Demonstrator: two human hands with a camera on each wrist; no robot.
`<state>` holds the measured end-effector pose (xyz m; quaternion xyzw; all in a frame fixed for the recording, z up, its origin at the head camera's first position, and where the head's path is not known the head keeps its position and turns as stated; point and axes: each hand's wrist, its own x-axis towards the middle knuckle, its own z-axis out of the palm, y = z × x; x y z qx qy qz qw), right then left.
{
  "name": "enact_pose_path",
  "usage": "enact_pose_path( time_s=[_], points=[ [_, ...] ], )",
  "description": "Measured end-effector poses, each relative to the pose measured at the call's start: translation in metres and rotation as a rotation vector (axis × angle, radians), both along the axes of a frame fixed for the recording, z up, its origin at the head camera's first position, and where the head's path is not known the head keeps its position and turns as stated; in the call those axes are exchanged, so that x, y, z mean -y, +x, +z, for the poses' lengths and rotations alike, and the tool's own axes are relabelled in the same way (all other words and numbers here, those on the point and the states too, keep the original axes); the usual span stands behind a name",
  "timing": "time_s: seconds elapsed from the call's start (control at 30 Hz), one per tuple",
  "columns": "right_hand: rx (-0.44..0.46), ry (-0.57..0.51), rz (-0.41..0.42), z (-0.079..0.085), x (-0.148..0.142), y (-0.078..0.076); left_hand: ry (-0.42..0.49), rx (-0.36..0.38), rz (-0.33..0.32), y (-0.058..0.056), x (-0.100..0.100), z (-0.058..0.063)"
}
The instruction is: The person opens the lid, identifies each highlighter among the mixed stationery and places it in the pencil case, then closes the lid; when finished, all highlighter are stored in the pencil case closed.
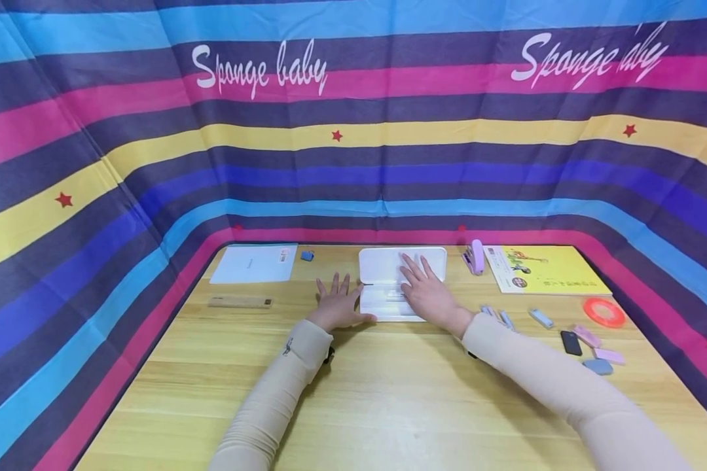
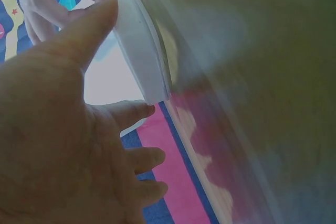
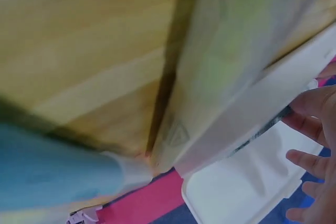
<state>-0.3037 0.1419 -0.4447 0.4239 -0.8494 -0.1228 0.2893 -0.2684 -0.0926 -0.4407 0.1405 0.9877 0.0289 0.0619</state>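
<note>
In the head view a white pencil case (image 1: 380, 302) lies with its lid (image 1: 377, 263) folded back, at the middle of the table. My left hand (image 1: 338, 307) is at its left end, fingers spread; in the left wrist view the thumb (image 2: 107, 9) touches the case's wall (image 2: 139, 40) and the forefinger is by its corner. My right hand (image 1: 430, 297) reaches over the case, fingers fanned across the lid. In the right wrist view its thumb and forefinger pinch a slim dark pen-like stick (image 3: 262, 130) along the case's inside. The palm side is partly hidden.
A purple stapler (image 1: 476, 257) and yellow book (image 1: 544, 268) are at the back right. Nearer lie an orange tape ring (image 1: 603, 313), a black eraser-like block (image 1: 571, 343) and several small blocks. Leftward are a pale notebook (image 1: 253, 264), a blue sharpener-like piece (image 1: 308, 256) and a wooden ruler (image 1: 239, 301).
</note>
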Motion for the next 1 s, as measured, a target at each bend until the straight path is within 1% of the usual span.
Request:
enact_pose_path(
  time_s=[0.1, 0.3, 0.47, 0.67, 0.9, 1.0],
  points=[
    [0.001, 0.015, -0.033, -0.002, 0.001, -0.001, 0.0, 0.007, 0.001, 0.0, -0.001, -0.001],
    [0.01, -0.009, -0.088, -0.002, 0.002, -0.003, 0.016, 0.016, -0.005, 0.0, -0.001, -0.001],
    [0.019, -0.007, -0.108, -0.002, 0.004, -0.003, 0.021, 0.03, -0.001, 0.002, -0.001, 0.0],
    [0.03, 0.005, -0.133, -0.002, 0.007, -0.001, 0.023, 0.028, 0.001, 0.0, -0.001, -0.001],
    [0.053, -0.05, -0.152, -0.002, 0.011, 0.0, 0.034, 0.023, 0.001, 0.0, 0.0, -0.001],
    [0.069, -0.057, -0.165, -0.002, 0.011, -0.001, 0.044, 0.023, -0.002, 0.0, 0.0, 0.0]
  ],
)
